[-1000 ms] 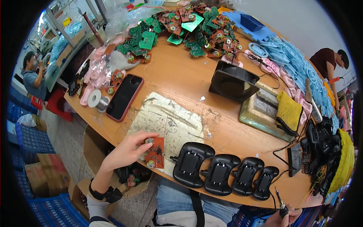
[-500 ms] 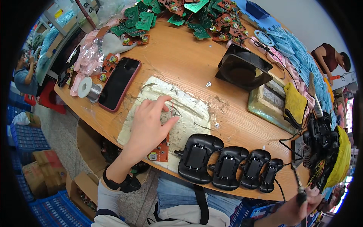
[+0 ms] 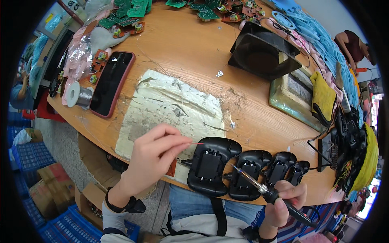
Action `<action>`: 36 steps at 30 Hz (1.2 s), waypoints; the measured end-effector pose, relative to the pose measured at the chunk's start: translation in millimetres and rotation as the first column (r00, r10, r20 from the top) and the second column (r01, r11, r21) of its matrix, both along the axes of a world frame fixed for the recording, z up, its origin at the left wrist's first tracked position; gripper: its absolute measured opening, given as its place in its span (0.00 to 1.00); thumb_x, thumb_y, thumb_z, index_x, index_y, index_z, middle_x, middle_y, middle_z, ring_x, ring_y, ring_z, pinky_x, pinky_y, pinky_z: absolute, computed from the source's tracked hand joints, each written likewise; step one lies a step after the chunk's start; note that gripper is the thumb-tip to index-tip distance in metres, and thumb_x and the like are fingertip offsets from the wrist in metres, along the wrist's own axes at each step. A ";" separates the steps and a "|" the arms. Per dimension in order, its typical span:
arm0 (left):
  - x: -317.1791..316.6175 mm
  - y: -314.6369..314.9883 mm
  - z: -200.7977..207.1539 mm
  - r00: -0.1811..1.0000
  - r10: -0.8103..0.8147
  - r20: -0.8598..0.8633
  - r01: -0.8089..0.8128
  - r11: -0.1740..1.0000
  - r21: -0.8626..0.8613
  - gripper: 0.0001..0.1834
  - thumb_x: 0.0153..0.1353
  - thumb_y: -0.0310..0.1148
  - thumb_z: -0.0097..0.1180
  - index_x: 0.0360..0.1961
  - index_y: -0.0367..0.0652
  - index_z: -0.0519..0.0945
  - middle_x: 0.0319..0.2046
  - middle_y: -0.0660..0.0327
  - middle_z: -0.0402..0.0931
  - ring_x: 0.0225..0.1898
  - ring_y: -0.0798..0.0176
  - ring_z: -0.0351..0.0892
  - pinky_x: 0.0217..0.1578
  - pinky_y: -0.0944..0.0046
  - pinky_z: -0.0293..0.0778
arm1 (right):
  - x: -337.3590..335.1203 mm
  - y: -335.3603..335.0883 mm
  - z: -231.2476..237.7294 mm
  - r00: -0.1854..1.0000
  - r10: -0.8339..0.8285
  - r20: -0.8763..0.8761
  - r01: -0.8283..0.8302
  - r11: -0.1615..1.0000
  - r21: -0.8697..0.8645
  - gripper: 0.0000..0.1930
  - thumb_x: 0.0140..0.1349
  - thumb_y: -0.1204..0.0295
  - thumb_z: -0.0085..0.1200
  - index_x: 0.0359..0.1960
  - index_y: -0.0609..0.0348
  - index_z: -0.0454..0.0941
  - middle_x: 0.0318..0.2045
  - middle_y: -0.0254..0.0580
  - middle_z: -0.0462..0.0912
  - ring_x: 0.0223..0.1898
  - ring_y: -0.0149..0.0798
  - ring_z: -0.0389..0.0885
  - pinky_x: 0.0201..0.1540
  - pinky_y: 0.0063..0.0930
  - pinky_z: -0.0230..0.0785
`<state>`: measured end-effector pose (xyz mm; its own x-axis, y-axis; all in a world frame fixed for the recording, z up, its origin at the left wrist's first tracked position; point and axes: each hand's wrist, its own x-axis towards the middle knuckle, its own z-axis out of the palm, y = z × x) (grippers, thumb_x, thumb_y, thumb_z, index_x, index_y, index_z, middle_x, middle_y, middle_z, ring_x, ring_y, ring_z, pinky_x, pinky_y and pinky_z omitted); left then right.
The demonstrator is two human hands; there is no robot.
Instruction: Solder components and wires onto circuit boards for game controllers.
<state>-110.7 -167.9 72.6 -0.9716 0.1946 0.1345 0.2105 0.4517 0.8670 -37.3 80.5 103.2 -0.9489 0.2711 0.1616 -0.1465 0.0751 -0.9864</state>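
My left hand [image 3: 154,152] is closed in a pinch on a thin red wire [image 3: 197,143], whose free end reaches the top edge of the nearest black game controller [image 3: 194,174]. In my right hand [image 3: 285,198] is a soldering iron [image 3: 293,211], its tip pointing up and left over the second controller [image 3: 239,187]. Several such controllers lie in a row along the near table edge, each with a rectangular compartment facing up. Beneath my left hand, an orange circuit board [image 3: 172,168] is mostly hidden on the stained pale sheet [image 3: 158,95].
To the left lie a phone [image 3: 112,83] and a spool of solder wire [image 3: 81,96]. A black fan [image 3: 263,52] stands at the back right beside a framed sponge tray [image 3: 298,87] and a yellow glove [image 3: 323,97]. Green and orange circuit boards [image 3: 129,11] are heaped at the far edge.
My left hand has come down and right from the sheet, now with the red wire at its fingertips. My right hand has brought the soldering iron left from the table's right end to the controllers.
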 end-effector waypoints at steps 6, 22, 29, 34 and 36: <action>16.5 8.9 4.5 0.981 -0.088 -0.175 0.029 0.949 -0.314 0.09 0.39 0.22 0.64 0.25 0.43 0.80 0.26 0.64 0.72 0.34 0.60 0.72 0.34 0.67 0.65 | -5.3 -11.7 -9.7 0.998 -0.005 0.060 0.005 1.000 0.001 0.17 0.43 0.67 0.57 0.23 0.58 0.59 0.11 0.31 0.58 0.13 0.25 0.53 0.18 0.20 0.42; 24.6 29.3 -10.1 0.991 -0.001 -0.133 -0.044 0.942 -0.334 0.09 0.35 0.25 0.62 0.20 0.44 0.75 0.40 0.61 0.74 0.47 0.53 0.69 0.46 0.57 0.59 | -13.9 -18.3 -22.2 0.994 0.054 0.093 -0.056 0.998 0.018 0.18 0.45 0.66 0.59 0.24 0.58 0.60 0.12 0.31 0.60 0.13 0.24 0.54 0.18 0.20 0.43; 16.2 28.6 -5.8 0.997 -0.033 -0.065 0.009 0.942 -0.336 0.09 0.34 0.24 0.62 0.19 0.44 0.75 0.40 0.61 0.74 0.47 0.52 0.69 0.46 0.57 0.58 | -22.8 -4.7 -25.6 0.955 0.294 0.037 -0.296 0.948 0.121 0.11 0.45 0.78 0.57 0.27 0.65 0.65 0.11 0.40 0.69 0.10 0.29 0.63 0.13 0.21 0.52; 12.5 26.1 -4.6 0.998 -0.059 -0.032 0.045 0.943 -0.330 0.08 0.34 0.23 0.62 0.19 0.44 0.75 0.40 0.62 0.74 0.47 0.52 0.68 0.46 0.57 0.58 | -28.0 -7.6 -26.0 0.957 0.290 0.009 -0.288 0.946 0.149 0.10 0.44 0.79 0.56 0.25 0.65 0.66 0.10 0.40 0.68 0.09 0.29 0.63 0.12 0.20 0.51; 12.0 25.3 -3.5 0.998 -0.064 -0.020 0.054 0.945 -0.322 0.08 0.34 0.23 0.62 0.18 0.43 0.75 0.40 0.61 0.74 0.47 0.52 0.68 0.46 0.57 0.58 | -28.3 -8.8 -26.4 0.957 0.289 0.010 -0.287 0.947 0.143 0.10 0.44 0.79 0.56 0.25 0.65 0.66 0.10 0.40 0.68 0.09 0.29 0.63 0.12 0.20 0.51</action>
<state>-98.6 -142.6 69.1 -0.9535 0.2893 0.0842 0.2689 0.6909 0.6711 -65.6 71.7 76.7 -0.9812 -0.0397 0.1890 -0.1930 0.1670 -0.9669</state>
